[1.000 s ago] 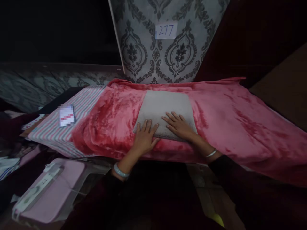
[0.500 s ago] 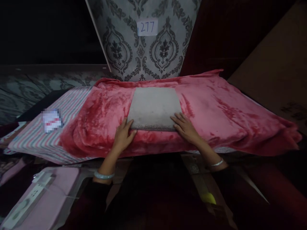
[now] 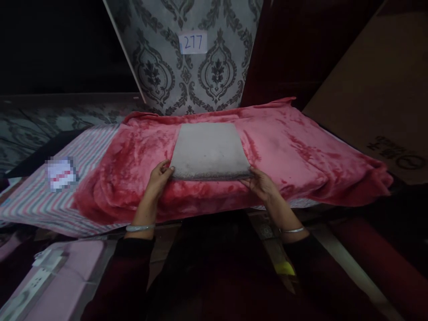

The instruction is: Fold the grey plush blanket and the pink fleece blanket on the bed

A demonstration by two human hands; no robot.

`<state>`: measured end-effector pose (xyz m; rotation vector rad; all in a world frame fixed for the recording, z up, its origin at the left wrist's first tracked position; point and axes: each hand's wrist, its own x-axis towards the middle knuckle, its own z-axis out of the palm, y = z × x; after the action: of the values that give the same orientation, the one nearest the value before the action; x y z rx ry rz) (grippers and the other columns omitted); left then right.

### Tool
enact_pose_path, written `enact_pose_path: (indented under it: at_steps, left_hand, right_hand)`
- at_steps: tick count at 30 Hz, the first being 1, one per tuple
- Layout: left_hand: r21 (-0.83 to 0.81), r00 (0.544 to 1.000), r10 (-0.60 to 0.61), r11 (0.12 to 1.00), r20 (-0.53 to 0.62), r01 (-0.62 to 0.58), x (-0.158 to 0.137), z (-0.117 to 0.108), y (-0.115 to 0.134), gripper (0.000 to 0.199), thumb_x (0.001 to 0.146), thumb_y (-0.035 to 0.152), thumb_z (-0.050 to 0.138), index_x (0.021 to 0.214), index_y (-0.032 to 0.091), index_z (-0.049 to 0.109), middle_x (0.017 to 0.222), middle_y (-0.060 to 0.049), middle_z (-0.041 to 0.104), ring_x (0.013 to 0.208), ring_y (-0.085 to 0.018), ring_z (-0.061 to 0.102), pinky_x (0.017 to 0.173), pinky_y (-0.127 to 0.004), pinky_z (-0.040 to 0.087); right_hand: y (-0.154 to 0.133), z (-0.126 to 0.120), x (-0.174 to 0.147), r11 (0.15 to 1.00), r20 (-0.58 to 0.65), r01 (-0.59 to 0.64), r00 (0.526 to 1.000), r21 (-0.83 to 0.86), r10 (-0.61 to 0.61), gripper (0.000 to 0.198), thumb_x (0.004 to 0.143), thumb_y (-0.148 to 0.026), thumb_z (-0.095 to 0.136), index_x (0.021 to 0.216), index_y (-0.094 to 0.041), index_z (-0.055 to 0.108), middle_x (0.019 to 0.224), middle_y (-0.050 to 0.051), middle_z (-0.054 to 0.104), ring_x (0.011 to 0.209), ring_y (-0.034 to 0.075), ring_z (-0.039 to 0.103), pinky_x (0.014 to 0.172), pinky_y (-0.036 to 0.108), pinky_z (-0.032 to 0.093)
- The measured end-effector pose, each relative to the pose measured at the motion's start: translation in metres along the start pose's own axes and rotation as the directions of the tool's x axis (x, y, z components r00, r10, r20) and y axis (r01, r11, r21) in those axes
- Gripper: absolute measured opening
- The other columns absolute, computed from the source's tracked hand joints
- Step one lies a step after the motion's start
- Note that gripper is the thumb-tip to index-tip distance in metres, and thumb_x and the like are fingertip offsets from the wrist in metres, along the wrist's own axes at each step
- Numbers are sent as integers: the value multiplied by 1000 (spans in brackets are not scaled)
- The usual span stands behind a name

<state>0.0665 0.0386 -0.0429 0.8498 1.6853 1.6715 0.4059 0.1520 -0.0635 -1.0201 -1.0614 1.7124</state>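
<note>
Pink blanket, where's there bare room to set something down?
The widest bare patch of the pink blanket lies right of the gray cloth, toward the cardboard box. A smaller, rumpled one lies left, between cloth and striped sheet. Crowded: the cloth's near corners, with left hand and right hand.

Dim light leaves the room's edges nearly black. The back wall [image 3: 185, 96] is grey, patterned with dark scrolling medallions, and carries a white paper sign [image 3: 194, 42] reading 277. A large, dark, pale-edged screen [image 3: 60, 44] fills the upper left; at right, a deep red panel [image 3: 301, 44] adjoins brown cardboard [image 3: 374, 98] bearing dark print.
</note>
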Motion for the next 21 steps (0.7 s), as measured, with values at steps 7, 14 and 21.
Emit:
enact_pose_path:
  at_steps: [7, 14, 21]
  left_hand:
    - [-75, 996, -75, 994, 43, 78, 7, -2, 4, 70, 59, 38, 87, 121, 13, 65, 87, -3, 66, 72, -15, 59, 67, -27, 48]
    - [-40, 993, -85, 995, 87, 89, 10, 0, 6, 78, 66, 28, 85, 137, 10, 59, 77, -1, 64, 57, -12, 54, 50, -22, 43]
    - [-65, 994, -85, 994, 69, 90, 9, 3, 5, 71, 66, 25, 85, 133, 12, 62, 79, -1, 66, 53, -9, 51, 46, -20, 38]
  right_hand:
    - [4, 28, -5, 970, -51, -111, 991, 217, 125, 17, 86, -31, 68, 98, -24, 59, 89, 3, 74, 86, 23, 75, 88, 47, 65]
    - [7, 40, 1, 973, -45, -128, 989, 193, 139, 33, 83, -32, 74, 111, -26, 56, 104, 3, 73, 84, 21, 75, 84, 49, 67]
    - [10, 54, 2, 961, -86, -148, 981, 232, 172, 40, 85, -31, 74, 120, -26, 55, 108, 4, 73, 92, 23, 74, 82, 47, 68]
